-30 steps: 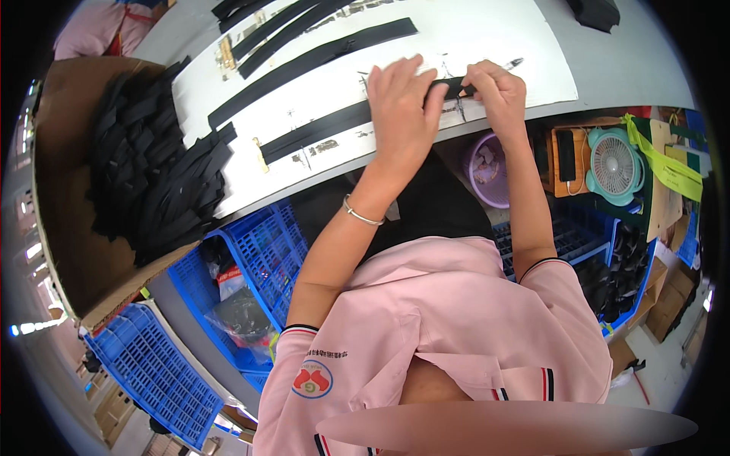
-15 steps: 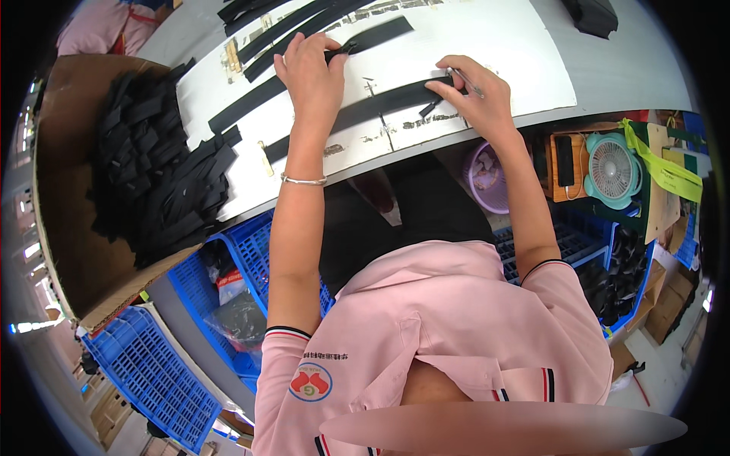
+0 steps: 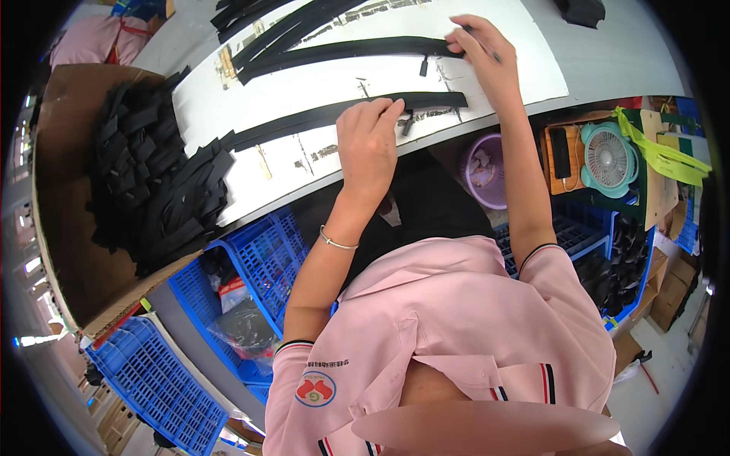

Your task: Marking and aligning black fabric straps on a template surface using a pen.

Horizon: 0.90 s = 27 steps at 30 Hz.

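Note:
Two black zippers lie across the white board on the table. My left hand (image 3: 368, 143) rests on the nearer zipper (image 3: 304, 119), its fingers closed in a pinch at that strip's edge. Beside those fingertips a small pull tab (image 3: 408, 123) hangs toward the table's front edge. Farther back, my right hand (image 3: 490, 64) is closed on a thin pen (image 3: 494, 55) and touches the right end of the far zipper (image 3: 357, 52). A second pull tab (image 3: 423, 66) dangles from that zipper, left of my right hand.
A cardboard box (image 3: 65, 152) full of black strips (image 3: 144, 129) stands on the left. Marks and tape line the white board (image 3: 532, 45). Below the table are blue crates (image 3: 163, 380), a purple basket (image 3: 498, 190) and a green fan (image 3: 610, 161). Another person's pink clothing (image 3: 95, 38) shows far left.
My left hand has moved right and nearer, off the far strips onto the near zipper. My right hand has gone farther back with the pen, to the far zipper's end.

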Each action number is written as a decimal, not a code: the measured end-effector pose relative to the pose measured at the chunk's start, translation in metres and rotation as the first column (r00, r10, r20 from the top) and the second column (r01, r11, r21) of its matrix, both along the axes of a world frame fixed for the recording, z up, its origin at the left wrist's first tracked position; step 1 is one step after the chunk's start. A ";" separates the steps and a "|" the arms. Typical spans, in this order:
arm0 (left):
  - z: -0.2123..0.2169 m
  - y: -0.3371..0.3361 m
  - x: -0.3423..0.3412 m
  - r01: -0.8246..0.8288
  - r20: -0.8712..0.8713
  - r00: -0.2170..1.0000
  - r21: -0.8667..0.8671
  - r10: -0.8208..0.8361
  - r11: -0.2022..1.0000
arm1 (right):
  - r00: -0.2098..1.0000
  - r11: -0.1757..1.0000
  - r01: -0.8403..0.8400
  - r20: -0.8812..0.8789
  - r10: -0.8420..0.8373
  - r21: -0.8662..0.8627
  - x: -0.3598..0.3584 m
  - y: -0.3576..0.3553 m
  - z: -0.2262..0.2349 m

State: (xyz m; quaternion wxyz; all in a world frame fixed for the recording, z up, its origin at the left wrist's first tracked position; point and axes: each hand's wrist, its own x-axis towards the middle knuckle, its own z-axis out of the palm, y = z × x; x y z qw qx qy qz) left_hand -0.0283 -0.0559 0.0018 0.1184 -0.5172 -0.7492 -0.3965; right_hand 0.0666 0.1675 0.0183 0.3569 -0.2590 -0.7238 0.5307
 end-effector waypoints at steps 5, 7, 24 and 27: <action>0.000 -0.001 0.008 -0.008 0.015 1.000 -0.012 0.008 1.000 | 0.972 0.835 0.143 0.082 -0.219 0.531 0.047 -0.066 0.001; 0.002 0.000 0.014 -0.015 0.053 0.998 -0.035 0.017 0.999 | 0.946 0.697 0.106 0.144 -0.291 0.709 0.058 -0.081 -0.009; 0.001 -0.063 0.007 -0.193 0.028 0.977 -0.312 0.212 0.930 | 0.908 0.482 -0.173 0.328 -0.260 0.859 0.093 -0.034 -0.033; 0.002 -0.090 -0.007 -0.269 0.035 0.955 -0.329 0.296 0.905 | 0.935 0.539 -0.102 0.265 -0.235 0.836 0.087 -0.035 -0.036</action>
